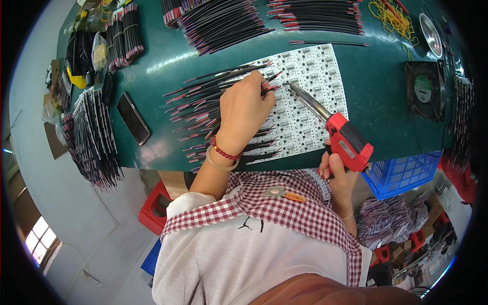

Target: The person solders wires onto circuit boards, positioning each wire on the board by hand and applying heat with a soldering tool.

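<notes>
My left hand reaches over a white circuit-board panel, its fingers pinched on a black cable with bared wire ends. Gripped by its handle in my right hand is a red and black soldering gun. The gun's metal tip points up and left, just right of the pinched cable's end, over the panel; whether it touches anything I cannot make out. Several black cables with red and white wire ends lie in a row across the panel's left side, partly hidden by my left hand and wrist.
Stacked cables and another cable pile lie along the table's far side. A phone and finished-looking strips are at left. A black fan, a metal dish and yellow solder wire sit right. A blue crate stands below.
</notes>
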{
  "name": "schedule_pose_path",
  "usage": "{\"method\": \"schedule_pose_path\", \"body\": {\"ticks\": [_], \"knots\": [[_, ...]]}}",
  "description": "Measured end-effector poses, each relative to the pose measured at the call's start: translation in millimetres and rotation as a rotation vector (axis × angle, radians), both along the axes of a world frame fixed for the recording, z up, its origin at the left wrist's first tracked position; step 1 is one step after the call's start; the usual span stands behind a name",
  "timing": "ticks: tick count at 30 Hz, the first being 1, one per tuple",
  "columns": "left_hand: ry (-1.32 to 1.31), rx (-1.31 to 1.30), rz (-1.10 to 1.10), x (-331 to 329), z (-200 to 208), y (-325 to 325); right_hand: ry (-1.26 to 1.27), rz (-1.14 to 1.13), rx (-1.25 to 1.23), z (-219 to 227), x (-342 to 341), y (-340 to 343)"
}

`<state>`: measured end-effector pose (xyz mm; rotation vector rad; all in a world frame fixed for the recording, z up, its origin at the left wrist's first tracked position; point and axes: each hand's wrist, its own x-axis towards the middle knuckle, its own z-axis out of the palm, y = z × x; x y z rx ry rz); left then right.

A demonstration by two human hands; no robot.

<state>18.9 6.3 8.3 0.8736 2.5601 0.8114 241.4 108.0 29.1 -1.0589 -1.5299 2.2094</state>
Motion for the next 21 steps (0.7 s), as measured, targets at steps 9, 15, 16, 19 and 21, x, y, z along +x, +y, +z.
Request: {"method": "schedule_pose_path", "body": {"ticks": [9,15,16,19,21], "knots": [[-0.002,-0.027,-0.002,-0.5,1.7,1.6,-0.127,0.114,0.082,0.4,0.1,-1.2],[-0.010,-0.047,-0.004,-1.2,2.3,1.6,-0.159,0.130,0.135,1.8,0.5,-0.3],[-0.021,-0.048,-0.002,-1.2,2.5,1.8,-0.127,0.072,0.118,4.3,-1.2,-2.1],[-0.022,-0.051,-0.003,0.3,2.5,2.3,-0.089,-0.003,0.081,10.9,-3.1,-4.0],[-0.025,-0.053,0.000,2.8,3.7,2.5,-0.083,-0.018,0.062,12.4,-1.2,-2.9]]}}
